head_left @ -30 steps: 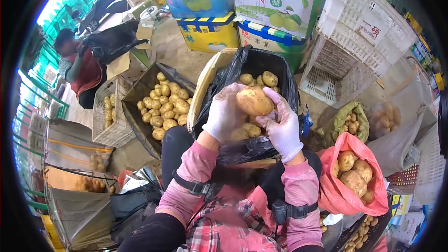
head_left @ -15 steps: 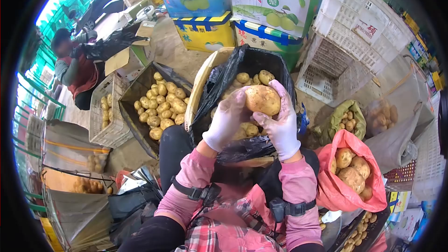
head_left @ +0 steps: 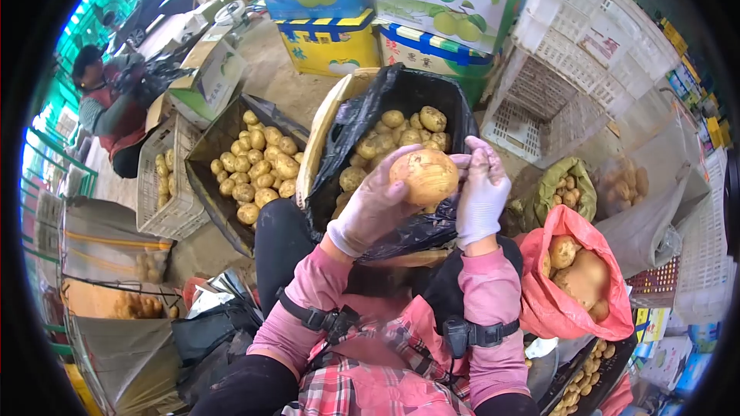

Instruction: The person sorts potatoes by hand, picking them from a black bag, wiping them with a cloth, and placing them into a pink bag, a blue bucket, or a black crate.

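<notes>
A large, pale-brown potato rests in my left hand, whose gloved fingers wrap round its left side and back. Close by on the potato's right is my right hand, also in a thin whitish glove, with its fingers drawn together. Whether anything lies between those fingers is hidden. Below both hands stands a container lined with a black plastic bag, holding several potatoes.
Left of the lined container is a dark-lined crate of potatoes. A red sack and a green sack hold more on the right. Fruit boxes and white plastic crates stand behind. A person sits at far left.
My right hand has come off the potato's right side and its fingers have drawn together. My left hand keeps the potato, now slightly lower and further left. The view has shifted a little.
</notes>
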`<action>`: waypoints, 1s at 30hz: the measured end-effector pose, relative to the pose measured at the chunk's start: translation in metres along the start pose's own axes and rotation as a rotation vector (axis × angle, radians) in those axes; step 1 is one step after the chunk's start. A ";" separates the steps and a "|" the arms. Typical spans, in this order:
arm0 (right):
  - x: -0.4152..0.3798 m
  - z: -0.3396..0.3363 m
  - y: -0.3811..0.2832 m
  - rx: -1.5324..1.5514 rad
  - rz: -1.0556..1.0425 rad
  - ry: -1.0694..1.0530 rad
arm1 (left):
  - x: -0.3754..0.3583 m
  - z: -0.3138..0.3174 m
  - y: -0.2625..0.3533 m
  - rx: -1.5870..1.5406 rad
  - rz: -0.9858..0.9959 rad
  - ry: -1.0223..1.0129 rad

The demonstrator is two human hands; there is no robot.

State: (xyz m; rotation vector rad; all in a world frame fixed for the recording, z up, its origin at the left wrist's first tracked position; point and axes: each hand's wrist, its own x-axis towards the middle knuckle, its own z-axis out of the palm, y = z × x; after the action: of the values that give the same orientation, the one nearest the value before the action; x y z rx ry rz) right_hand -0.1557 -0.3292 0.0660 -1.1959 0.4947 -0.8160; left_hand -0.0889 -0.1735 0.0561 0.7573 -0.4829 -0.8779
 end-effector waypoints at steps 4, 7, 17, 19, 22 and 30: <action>0.004 -0.005 0.005 0.028 -0.014 -0.004 | -0.020 -0.032 0.005 -0.494 0.007 -0.053; 0.001 -0.005 -0.006 0.022 0.009 0.032 | -0.040 -0.060 0.032 -0.289 0.279 0.342; 0.000 -0.004 -0.024 0.179 0.051 0.068 | 0.013 -0.152 0.084 -0.078 0.170 0.466; 0.004 -0.004 -0.022 0.207 0.056 0.086 | 0.054 -0.131 0.054 0.199 -0.164 0.316; 0.010 -0.007 -0.017 0.246 0.084 0.089 | 0.131 -0.147 -0.031 0.683 -0.501 0.249; 0.017 0.002 -0.013 0.178 0.228 0.114 | 0.222 -0.237 -0.176 1.448 -0.490 0.547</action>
State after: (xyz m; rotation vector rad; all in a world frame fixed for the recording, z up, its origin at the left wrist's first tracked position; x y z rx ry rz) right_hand -0.1473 -0.3429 0.0804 -0.9140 0.6262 -0.7185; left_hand 0.1026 -0.3369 -0.2141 2.4433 -0.3886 -0.6046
